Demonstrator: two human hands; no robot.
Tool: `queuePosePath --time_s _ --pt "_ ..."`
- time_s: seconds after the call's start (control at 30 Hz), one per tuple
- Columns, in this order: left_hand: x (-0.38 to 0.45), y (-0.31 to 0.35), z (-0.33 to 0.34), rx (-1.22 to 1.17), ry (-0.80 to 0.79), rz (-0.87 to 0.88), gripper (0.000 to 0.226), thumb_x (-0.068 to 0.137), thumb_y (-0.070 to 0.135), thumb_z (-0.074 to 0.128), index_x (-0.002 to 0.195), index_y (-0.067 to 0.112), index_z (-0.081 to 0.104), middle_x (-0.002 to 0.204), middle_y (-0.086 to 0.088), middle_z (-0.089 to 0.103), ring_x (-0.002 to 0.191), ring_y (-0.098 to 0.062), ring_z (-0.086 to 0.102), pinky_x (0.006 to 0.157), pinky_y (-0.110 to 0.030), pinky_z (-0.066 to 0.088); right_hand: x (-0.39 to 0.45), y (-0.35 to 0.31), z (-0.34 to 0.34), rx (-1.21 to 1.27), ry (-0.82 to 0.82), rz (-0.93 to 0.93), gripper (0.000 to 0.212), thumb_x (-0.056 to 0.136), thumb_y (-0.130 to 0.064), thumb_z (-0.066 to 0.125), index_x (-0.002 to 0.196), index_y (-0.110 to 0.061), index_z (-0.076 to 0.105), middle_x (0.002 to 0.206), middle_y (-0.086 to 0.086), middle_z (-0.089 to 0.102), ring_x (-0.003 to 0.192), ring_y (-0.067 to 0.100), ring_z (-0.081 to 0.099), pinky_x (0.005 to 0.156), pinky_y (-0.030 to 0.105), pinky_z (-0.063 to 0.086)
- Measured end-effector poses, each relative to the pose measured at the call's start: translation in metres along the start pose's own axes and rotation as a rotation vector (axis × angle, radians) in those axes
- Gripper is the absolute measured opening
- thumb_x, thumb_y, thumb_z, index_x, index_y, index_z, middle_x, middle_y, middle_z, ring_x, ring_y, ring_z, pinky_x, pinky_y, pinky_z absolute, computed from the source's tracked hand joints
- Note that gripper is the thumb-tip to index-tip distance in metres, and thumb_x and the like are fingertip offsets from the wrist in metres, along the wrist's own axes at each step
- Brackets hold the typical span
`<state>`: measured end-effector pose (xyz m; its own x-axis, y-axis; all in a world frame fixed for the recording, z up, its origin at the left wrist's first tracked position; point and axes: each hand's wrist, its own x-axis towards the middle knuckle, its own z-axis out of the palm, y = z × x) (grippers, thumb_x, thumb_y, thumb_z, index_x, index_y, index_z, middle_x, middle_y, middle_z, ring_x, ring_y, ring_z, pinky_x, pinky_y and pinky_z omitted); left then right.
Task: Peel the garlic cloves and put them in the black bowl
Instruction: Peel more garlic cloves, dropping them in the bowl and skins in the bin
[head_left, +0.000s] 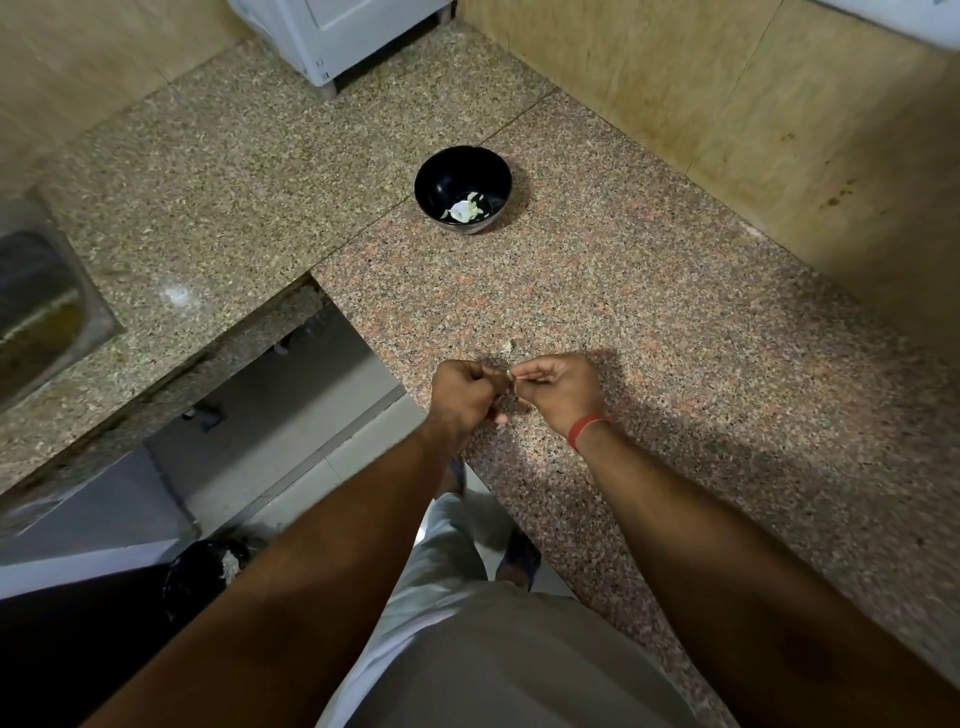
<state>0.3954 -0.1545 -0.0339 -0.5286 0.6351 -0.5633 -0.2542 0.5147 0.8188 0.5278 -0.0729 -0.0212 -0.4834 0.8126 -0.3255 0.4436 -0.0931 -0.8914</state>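
The black bowl stands on the granite counter, far ahead of my hands, with white garlic pieces lying in its bottom. My left hand and my right hand meet fingertip to fingertip just above the counter's front corner. Between them they pinch a small pale garlic clove, mostly hidden by the fingers. My right wrist wears a red thread band. A scrap of pale skin lies on the counter just beyond my hands.
A steel sink is set into the counter at the far left. A white appliance stands at the back. Tiled walls rise behind and to the right. Below the counter's inner corner is floor, with a black bin at lower left.
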Motion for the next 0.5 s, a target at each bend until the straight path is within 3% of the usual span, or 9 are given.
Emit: queuePosePath --time_s 0.13,0.3,0.5 --pt "0.004 -0.0015 0.0009 0.01 0.016 -0.007 0.016 0.092 0.001 0.072 0.083 -0.012 0.07 0.062 -0.016 0.064 0.042 -0.029 0.059 0.055 -0.04 0.056 -0.0011 -0.0015 0.0038 -0.015 0.028 -0.015 0.024 0.079 0.002 0.082 0.094 -0.017 0.081 0.088 -0.007 0.078 0.078 0.003 0.074 0.074 0.024 0.062" --pt "0.0001 -0.0042 -0.0024 0.048 -0.029 0.074 0.018 0.094 0.002 0.071 0.081 -0.009 0.07 0.069 -0.024 0.069 0.043 -0.032 0.063 0.05 -0.039 0.055 -0.0009 -0.0025 0.0023 0.0 0.001 -0.019 0.022 0.08 0.003 0.082 0.096 -0.012 0.081 0.088 -0.001 0.079 0.076 0.01 0.076 0.071 0.03 0.064" --pt "0.0001 -0.0031 -0.0032 0.012 -0.057 0.05 0.017 0.095 0.001 0.07 0.091 -0.015 0.067 0.065 -0.012 0.067 0.044 -0.028 0.061 0.052 -0.04 0.056 0.0013 -0.0022 0.0 0.075 -0.026 0.044 0.023 0.08 0.005 0.082 0.096 -0.012 0.081 0.089 0.001 0.079 0.078 0.015 0.077 0.073 0.033 0.064"
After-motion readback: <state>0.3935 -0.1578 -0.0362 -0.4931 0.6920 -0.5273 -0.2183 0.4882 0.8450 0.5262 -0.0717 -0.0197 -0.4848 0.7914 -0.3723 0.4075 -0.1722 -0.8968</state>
